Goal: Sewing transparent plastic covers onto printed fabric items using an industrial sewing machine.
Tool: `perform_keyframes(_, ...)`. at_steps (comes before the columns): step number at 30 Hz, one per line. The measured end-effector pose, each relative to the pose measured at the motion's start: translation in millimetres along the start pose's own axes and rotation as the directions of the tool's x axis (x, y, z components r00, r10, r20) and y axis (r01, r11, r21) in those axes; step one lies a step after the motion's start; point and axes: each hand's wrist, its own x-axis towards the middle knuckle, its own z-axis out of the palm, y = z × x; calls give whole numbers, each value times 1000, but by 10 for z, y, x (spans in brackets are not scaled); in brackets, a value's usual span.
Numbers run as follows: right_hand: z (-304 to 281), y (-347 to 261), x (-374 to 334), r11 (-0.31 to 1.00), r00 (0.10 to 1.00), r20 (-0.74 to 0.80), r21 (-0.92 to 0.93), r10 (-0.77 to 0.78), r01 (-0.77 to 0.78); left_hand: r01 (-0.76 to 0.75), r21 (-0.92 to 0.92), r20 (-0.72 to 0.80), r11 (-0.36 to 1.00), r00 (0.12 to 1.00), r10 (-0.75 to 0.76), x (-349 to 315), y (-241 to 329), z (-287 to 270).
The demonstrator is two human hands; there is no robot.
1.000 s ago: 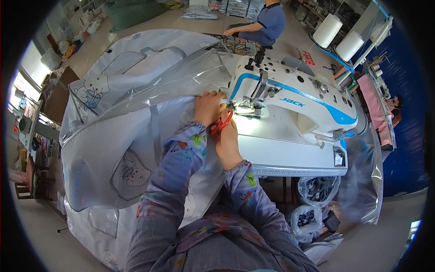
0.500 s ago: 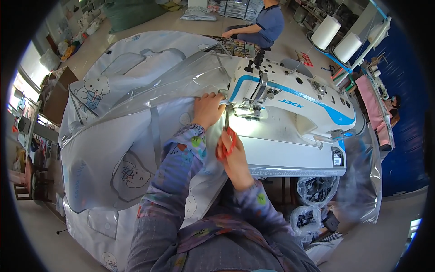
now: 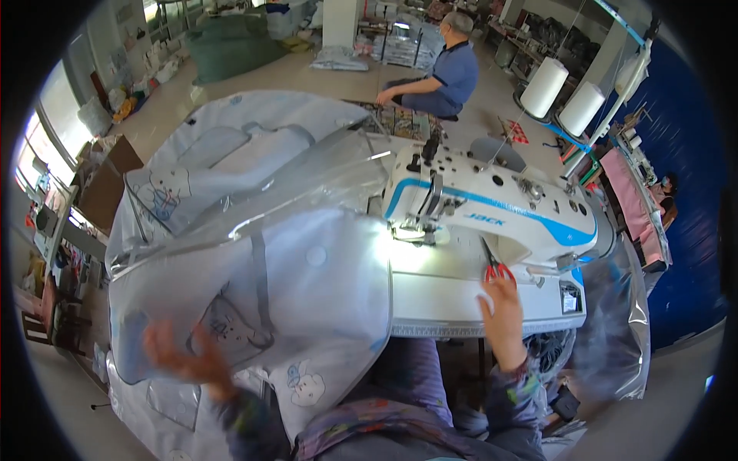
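A pair of scissors with red handles lies on the bed of a white and blue sewing machine, blades pointing away from me. My right hand is at the handles, its fingertips at their near edge and its thumb apart from the fingers. To the left, my left hand is blurred by motion, fingers spread and holding nothing, above a large pale fabric piece with cartoon bear prints. Clear plastic sheeting lies across the fabric's far part. The fabric's right edge runs beside the lit needle area.
White thread cones stand on a rack behind the machine. Beyond the fabric, a seated person in a blue shirt faces left. Bags of dark scraps hang below the table's right side. A green sack rests on the floor far left.
The scissors have moved from the fabric by the needle to the machine bed on the right. My left hand has let go of the fabric and swung left towards me.
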Motion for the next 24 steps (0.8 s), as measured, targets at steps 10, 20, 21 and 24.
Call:
perform_keyframes(10,626,-926,-296,632,627,645,716,-436,-297,358,239,307,903,854,-420,-361,-2615,-803)
perform_keyframes(20,1207,-1485,222,469,515,512,855,-688,-223,242,535,388,809,780,-490,1366,-3469,127)
perform_keyframes(21,1325,-1582,313,471,510,514,854,-690,-223,21,80,209,997,977,-37,1606,-3390,398)
perform_keyframes(24,1752,-1903,612,429,520,496,867,-696,-253,310,157,394,937,851,-348,2575,-2997,1194)
